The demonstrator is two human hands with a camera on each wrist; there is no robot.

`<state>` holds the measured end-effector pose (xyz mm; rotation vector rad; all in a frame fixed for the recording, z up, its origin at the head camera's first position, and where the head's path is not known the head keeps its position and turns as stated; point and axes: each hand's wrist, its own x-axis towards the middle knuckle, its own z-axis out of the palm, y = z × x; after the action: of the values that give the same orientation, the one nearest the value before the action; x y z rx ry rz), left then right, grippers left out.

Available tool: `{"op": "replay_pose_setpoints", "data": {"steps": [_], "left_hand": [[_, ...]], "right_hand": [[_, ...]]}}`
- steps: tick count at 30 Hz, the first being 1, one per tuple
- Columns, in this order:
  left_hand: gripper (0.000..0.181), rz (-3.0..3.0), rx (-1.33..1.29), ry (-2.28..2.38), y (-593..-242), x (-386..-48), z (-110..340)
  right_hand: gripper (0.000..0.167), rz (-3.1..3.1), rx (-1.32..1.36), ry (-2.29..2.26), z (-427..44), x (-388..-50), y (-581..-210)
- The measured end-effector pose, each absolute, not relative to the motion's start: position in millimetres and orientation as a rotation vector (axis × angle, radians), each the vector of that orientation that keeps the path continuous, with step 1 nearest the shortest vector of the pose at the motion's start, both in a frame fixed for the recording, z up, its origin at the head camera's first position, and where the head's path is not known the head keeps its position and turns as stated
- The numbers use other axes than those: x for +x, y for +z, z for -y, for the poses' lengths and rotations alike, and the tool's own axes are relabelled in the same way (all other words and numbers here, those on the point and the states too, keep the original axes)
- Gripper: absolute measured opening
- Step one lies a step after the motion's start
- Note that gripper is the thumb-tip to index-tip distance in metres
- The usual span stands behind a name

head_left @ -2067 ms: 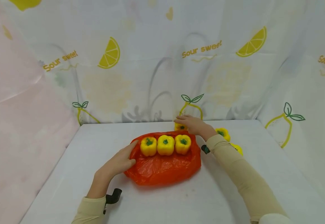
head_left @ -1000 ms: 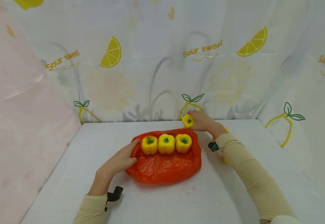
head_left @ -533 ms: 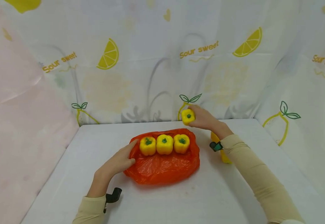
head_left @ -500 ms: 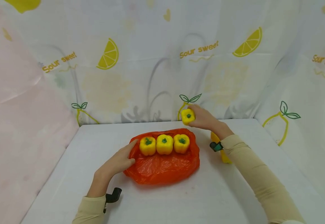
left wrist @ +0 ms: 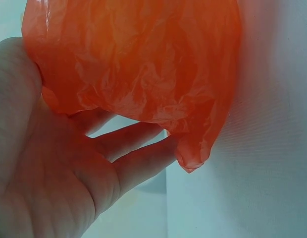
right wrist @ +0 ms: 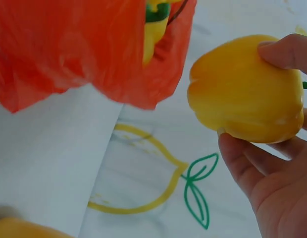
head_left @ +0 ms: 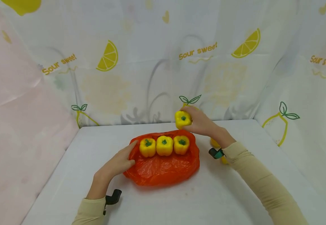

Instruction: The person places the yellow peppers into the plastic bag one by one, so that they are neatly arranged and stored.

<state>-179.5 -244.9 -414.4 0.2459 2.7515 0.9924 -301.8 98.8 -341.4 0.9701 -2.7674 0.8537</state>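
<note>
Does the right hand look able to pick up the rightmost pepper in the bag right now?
Probably not: the right hand is occupied, gripping another yellow pepper. The way itself looks free, as the rightmost pepper in the red bag sits uncovered from above.

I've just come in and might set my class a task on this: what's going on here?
A person's right hand holds a yellow pepper up near the far edge of an open red plastic bag, apart from it. The left hand rests against the bag's left side. Three peppers sit in a row in the bag's opening, stems showing. On the table to the right, partly hidden by the right arm, are what look like further peppers.
</note>
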Motion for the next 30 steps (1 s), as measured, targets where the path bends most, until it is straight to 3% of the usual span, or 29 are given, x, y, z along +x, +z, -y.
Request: {"op": "replay_pose_setpoints", "data": {"steps": [13, 30], "left_hand": [[0.077, -2.757, 0.267, 1.005, -412.5, -179.1, 245.8], [0.077, -2.742, 0.275, 1.020, -410.3, -178.2, 247.5]], "right_hand": [[0.069, 2.726, 1.129, 0.914, -72.1, -266.0, -340.9], [0.063, 2.799, 1.268, 0.915, -25.9, -212.2, -367.6]]}}
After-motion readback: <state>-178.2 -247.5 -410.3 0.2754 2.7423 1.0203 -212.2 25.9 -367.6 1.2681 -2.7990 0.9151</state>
